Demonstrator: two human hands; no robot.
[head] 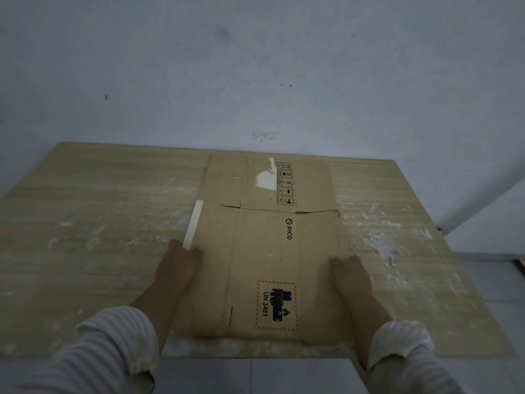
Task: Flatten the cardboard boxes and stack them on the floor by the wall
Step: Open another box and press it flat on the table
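Note:
A flattened brown cardboard box [264, 251] with a PICO mark and a red UN 3481 label lies on a pale wooden board [99, 223], its far flaps reaching the wall [255, 66]. My left hand [179, 263] grips the box's left edge beside a strip of white tape [193, 223]. My right hand [350, 277] grips the right edge. Both hands curl over the cardboard with fingertips pointing away from me. Whether another flattened box lies beneath it cannot be told.
The wooden board lies on a grey tiled floor [255, 376] and is flecked with white paint patches [380, 245]. The white wall meets a corner at the right [483, 206]. Striped sleeves cover both forearms.

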